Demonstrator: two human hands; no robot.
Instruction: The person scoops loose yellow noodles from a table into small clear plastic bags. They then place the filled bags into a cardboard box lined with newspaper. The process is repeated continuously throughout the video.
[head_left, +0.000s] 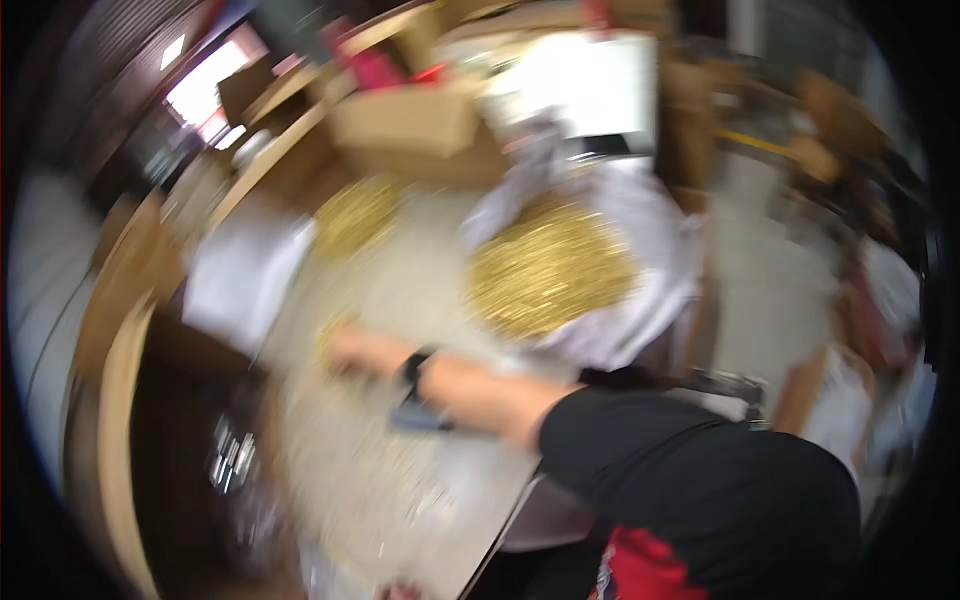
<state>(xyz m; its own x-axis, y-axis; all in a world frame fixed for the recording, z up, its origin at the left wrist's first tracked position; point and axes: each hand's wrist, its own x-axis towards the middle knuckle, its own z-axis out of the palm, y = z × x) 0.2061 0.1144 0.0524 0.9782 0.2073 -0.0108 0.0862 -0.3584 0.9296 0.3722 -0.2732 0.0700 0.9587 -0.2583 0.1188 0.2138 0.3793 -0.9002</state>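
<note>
My right hand (358,350) reaches across the table (330,440), with a dark band at its wrist. Some small gold-coloured pieces (326,345) lie against its far side. Motion smears the fingers, so what they hold cannot be made out. At the lower edge only a sliver of my left hand (400,592) shows, its fingers hidden. A large heap of gold-coloured pieces (550,270) fills an open white bag (650,250) to the right. Another gold pile (358,215) lies at the far left of the table. Below my right wrist sits a blue-grey object (420,416).
An open cardboard box (125,440) with clear plastic bags (245,480) stands along the left. A white sheet or bag (245,275) hangs by the table's left edge. More cardboard (410,130) and a bright white panel (600,85) are at the back. Boxes and bags crowd the right.
</note>
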